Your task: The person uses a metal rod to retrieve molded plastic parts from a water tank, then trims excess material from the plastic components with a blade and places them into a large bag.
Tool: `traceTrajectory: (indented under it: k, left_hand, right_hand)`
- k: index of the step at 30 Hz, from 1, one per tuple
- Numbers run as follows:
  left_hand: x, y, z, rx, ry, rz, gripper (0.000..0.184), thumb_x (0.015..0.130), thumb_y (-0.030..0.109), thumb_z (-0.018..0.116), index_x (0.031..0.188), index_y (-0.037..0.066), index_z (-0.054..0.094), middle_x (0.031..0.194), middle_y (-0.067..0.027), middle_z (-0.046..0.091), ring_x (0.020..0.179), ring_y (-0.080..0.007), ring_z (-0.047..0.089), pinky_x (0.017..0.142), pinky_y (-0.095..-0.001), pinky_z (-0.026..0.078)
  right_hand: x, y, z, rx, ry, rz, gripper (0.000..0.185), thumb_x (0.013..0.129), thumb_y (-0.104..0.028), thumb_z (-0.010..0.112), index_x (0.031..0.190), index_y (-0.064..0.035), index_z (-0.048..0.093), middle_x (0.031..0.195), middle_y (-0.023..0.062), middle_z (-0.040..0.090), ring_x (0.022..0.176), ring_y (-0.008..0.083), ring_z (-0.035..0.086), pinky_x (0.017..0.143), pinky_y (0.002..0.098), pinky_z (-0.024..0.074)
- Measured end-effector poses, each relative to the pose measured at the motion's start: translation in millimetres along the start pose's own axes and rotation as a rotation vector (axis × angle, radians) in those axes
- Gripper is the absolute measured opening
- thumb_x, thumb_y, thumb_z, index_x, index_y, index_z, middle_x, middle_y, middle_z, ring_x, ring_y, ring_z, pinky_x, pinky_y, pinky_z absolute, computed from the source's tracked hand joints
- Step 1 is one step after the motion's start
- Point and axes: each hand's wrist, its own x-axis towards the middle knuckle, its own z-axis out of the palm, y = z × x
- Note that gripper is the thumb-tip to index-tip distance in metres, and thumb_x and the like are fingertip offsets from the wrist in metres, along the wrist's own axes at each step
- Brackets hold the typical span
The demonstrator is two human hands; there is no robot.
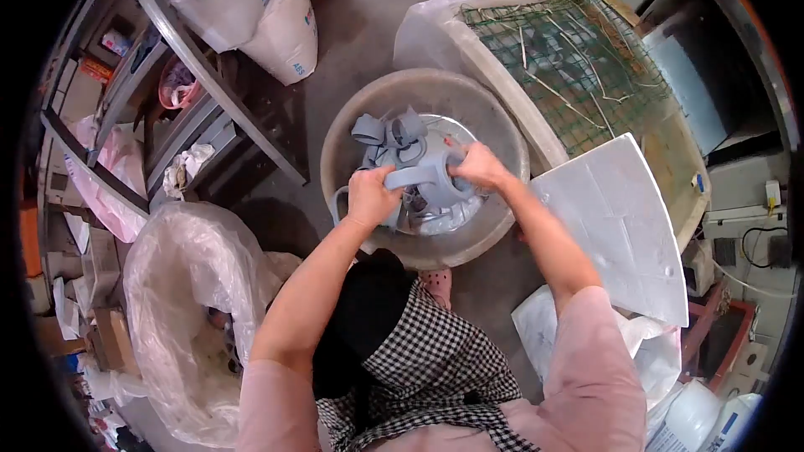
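Both my hands are over a large round tub (427, 82) in the middle of the view. My left hand (373, 196) is closed around one end of a grey plastic part (429, 177) with rounded, ring-like sections. At its other end, my right hand (481, 166) grips the same part with the fingers curled over it. Below and behind it, several similar grey plastic pieces (405, 127) lie in the tub, some shaped like open rings. Part of the tub's bottom looks shiny. My fingertips are partly hidden by the part.
A plastic-lined container (155, 285) stands to my left, near a metal rack (213, 75). White sacks (285, 33) are stacked beyond. On the right are a basin covered by green mesh (536, 59) and a white foam board (620, 226). My pink shoe (437, 286) is close to the tub.
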Motion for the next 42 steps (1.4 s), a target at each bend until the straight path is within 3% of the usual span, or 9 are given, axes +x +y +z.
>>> traceTrajectory:
  k: [5, 8, 10, 14, 20, 24, 35, 38, 42]
  left_hand:
    - [15.8, -16.4, -27.4, -0.087, 0.009, -0.234, 0.025, 0.068, 0.017, 0.072, 0.088, 0.003, 0.067, 0.072, -0.0176, 0.063, 0.067, -0.0317, 0.062, 0.065, -0.0364, 0.047]
    - [23.7, -18.7, -52.3, -0.285, 0.208, -0.442, 0.022, 0.073, 0.019, 0.072, 0.084, 0.0, 0.067, 0.067, -0.0109, 0.063, 0.059, -0.0217, 0.059, 0.059, -0.0327, 0.045]
    - [37.7, 0.0, -85.0, -0.44, 0.216, -0.895, 0.023, 0.077, 0.021, 0.071, 0.077, 0.0, 0.062, 0.057, -0.0024, 0.053, 0.051, -0.0128, 0.048, 0.051, -0.0283, 0.04]
    - [35.0, -8.8, -118.3, -1.051, 0.26, -0.994, 0.022, 0.084, 0.019, 0.064, 0.075, 0.007, 0.047, 0.054, 0.0007, 0.038, 0.046, -0.0109, 0.037, 0.048, -0.0267, 0.032]
    - [19.3, -28.6, -119.2, -1.418, 0.234, -0.926, 0.025, 0.092, 0.026, 0.049, 0.088, 0.001, 0.052, 0.057, -0.0005, 0.035, 0.049, -0.0111, 0.035, 0.051, -0.0271, 0.032]
    - [23.3, -29.6, -106.9, -1.101, 0.051, -0.956, 0.027, 0.091, 0.024, 0.052, 0.103, 0.0, 0.056, 0.059, 0.0012, 0.039, 0.051, -0.0089, 0.037, 0.054, -0.0256, 0.032]
    - [21.3, 20.7, -22.0, -0.013, 0.015, 0.156, 0.043, 0.077, 0.02, 0.067, 0.118, 0.012, 0.058, 0.112, -0.0124, 0.054, 0.106, -0.031, 0.049, 0.093, -0.0424, 0.036]
    - [26.5, 36.2, -15.3, 0.014, 0.025, 0.208, 0.042, 0.079, 0.023, 0.065, 0.119, 0.015, 0.057, 0.112, -0.0113, 0.055, 0.108, -0.0276, 0.049, 0.092, -0.0419, 0.036]
    - [24.8, 27.9, -5.9, -0.296, -0.01, -0.08, 0.025, 0.083, 0.027, 0.062, 0.1, 0.008, 0.064, 0.084, -0.0116, 0.062, 0.083, -0.0307, 0.059, 0.072, -0.0373, 0.045]
  right_hand:
    - [41.5, 38.5, -22.9, 0.489, 0.198, -0.153, 0.049, 0.067, -0.04, 0.074, 0.097, -0.0009, 0.067, 0.088, 0.0143, 0.066, 0.077, 0.0192, 0.062, 0.073, 0.0333, 0.0469]
    - [99.5, 86.0, 10.0, 0.402, 0.364, 0.309, 0.046, 0.071, -0.034, 0.072, 0.098, 0.0021, 0.065, 0.092, 0.0152, 0.066, 0.087, 0.0223, 0.063, 0.078, 0.0327, 0.0474]
    - [153.1, 128.4, 54.4, -0.128, 0.337, 0.179, 0.048, 0.07, -0.036, 0.072, 0.097, 0.0032, 0.063, 0.094, 0.0206, 0.064, 0.091, 0.0315, 0.062, 0.082, 0.0382, 0.0471]
    - [233.2, 121.7, 116.3, -0.446, 0.492, -0.015, 0.058, 0.066, -0.038, 0.075, 0.1, 0.0061, 0.059, 0.094, 0.0242, 0.063, 0.092, 0.0366, 0.06, 0.08, 0.0432, 0.0468]
    - [276.8, 112.8, 143.2, -0.209, 0.403, 0.068, 0.059, 0.061, -0.043, 0.079, 0.093, 0.0035, 0.06, 0.087, 0.0218, 0.063, 0.088, 0.0377, 0.06, 0.076, 0.043, 0.0469]
    - [229.2, 58.1, 102.2, -0.231, 0.429, 0.112, 0.058, 0.058, -0.052, 0.077, 0.083, -0.0016, 0.062, 0.084, 0.0209, 0.064, 0.085, 0.0345, 0.062, 0.072, 0.042, 0.0466]
    - [91.2, -65.9, -68.4, 0.272, 0.255, 0.227, 0.04, 0.068, -0.036, 0.075, 0.066, 0.002, 0.062, 0.058, 0.0093, 0.057, 0.044, 0.016, 0.05, 0.042, 0.0318, 0.0366]
    - [56.8, -88.7, -80.7, 0.495, 0.187, 0.26, 0.03, 0.069, -0.028, 0.076, 0.064, -0.0042, 0.059, 0.052, 0.0021, 0.048, 0.039, 0.0103, 0.038, 0.037, 0.0278, 0.0243]
    - [35.7, -75.8, -90.2, 0.457, 0.307, 0.057, 0.036, 0.081, -0.034, 0.066, 0.071, 0.0004, 0.063, 0.06, 0.0076, 0.06, 0.047, 0.0143, 0.053, 0.043, 0.0281, 0.0391]
